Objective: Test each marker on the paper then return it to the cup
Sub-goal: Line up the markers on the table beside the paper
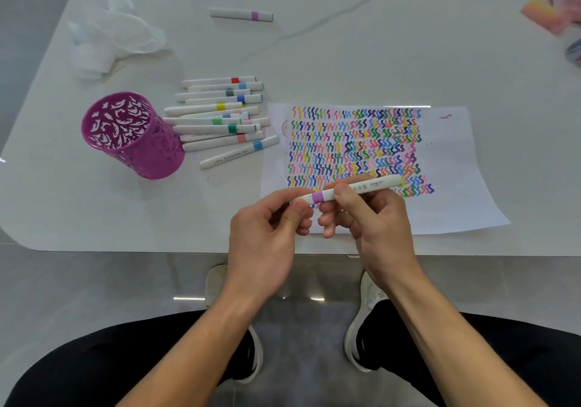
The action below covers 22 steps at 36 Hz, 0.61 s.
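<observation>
1. The purple cup (pixel 132 135) stands at the left of the white table (pixel 345 61), its inside showing no markers, with crumpled tissue (pixel 116 34) behind it.
2. Just right of the cup lies a heap of capped markers (pixel 220 117), roughly parallel, touching one another; one more marker (pixel 240 14) lies alone farther back.
3. The left hand (pixel 267 237) is closed in a narrow pinch: thumb and fingertips clasp the cap end of the held marker (pixel 349 189), just left of its lilac band.
4. The right hand (pixel 374 218) grips the same marker's barrel between thumb and curled fingers, holding it near level above the table's near edge.
5. Beneath and beyond both hands lies the paper (pixel 452 168), covered in rows of coloured squiggles.
</observation>
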### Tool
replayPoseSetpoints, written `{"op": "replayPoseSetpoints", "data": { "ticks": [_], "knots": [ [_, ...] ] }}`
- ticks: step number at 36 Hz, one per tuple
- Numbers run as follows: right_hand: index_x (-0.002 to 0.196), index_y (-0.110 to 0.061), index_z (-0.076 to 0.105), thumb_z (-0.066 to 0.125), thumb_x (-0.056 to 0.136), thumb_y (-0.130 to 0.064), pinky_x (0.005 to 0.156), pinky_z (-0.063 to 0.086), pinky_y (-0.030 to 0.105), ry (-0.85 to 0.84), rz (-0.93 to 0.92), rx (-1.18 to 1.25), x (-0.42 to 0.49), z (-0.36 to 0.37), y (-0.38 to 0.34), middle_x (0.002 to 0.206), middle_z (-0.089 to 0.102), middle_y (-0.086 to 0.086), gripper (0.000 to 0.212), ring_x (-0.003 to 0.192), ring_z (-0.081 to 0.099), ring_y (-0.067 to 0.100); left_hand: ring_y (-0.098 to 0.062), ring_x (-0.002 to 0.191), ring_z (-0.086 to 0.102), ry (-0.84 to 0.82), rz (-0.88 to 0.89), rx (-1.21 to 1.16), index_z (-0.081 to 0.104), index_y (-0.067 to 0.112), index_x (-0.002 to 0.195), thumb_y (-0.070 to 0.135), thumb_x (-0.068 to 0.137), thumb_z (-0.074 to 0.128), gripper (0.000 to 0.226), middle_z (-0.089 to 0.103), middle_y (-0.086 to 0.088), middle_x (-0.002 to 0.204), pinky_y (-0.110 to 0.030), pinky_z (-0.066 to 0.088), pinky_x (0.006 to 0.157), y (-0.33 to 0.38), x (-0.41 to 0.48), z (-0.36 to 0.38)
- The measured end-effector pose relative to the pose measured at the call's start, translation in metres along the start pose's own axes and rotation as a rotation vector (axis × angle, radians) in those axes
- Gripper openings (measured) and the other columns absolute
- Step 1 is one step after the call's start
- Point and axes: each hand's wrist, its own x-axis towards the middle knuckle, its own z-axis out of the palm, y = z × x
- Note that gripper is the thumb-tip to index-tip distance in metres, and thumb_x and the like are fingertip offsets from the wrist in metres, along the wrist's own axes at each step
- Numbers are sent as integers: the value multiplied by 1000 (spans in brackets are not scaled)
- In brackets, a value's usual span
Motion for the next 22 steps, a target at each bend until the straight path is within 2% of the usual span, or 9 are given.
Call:
{"op": "replayPoseSetpoints", "data": {
  "ticks": [5,8,10,12,15,19,22],
  "knots": [
    [101,3,72,66,93,-21,60,57,31,-39,30,25,1,3,-5,78,73,17,26,67,69,27,-9,67,68,-31,-6,-6,76,18,99,12,96,66,12,72,5,72,-17,53,68,8,7,-10],
    [100,-3,76,69,93,-30,63,57,31,-68,19,-27,1,8,-9,81,74,15,29,68,69,25,-9,68,66,-20,22,-46,75,17,99,15,93,70,8,72,5,75,-20,54,70,19,14,-18],
    [103,-6,75,68,89,-32,63,58,31,-41,12,-94,2,10,-11,80,75,11,31,67,69,24,-9,71,64,36,67,-69,76,16,99,20,90,72,10,73,5,79,-23,56,72,27,17,-25],
    [108,-8,73,69,86,-34,61,59,31,3,-2,-163,3,8,-10,78,75,9,35,65,68,22,-11,76,65,108,103,-83,76,17,100,25,86,75,16,75,-5,89,-30,60,77,34,19,-35],
    [107,-6,72,70,86,-34,55,55,28,73,-43,-237,4,4,-7,74,73,8,36,61,64,20,-13,84,70,180,139,-66,75,16,101,21,86,77,16,77,2,94,-24,59,78,41,22,-53],
    [98,-7,71,72,88,-30,47,47,24,112,-85,-321,2,7,1,67,69,6,25,53,58,15,-12,95,71,288,220,39,74,19,103,20,89,76,14,76,8,98,-23,58,84,47,23,-73],
    [93,-13,71,72,92,-27,50,46,18,100,-107,-386,1,12,7,67,69,5,13,54,60,11,-11,100,71,405,280,48,72,16,105,20,93,72,13,75,8,102,-25,57,88,51,23,-84]
  ]
}}
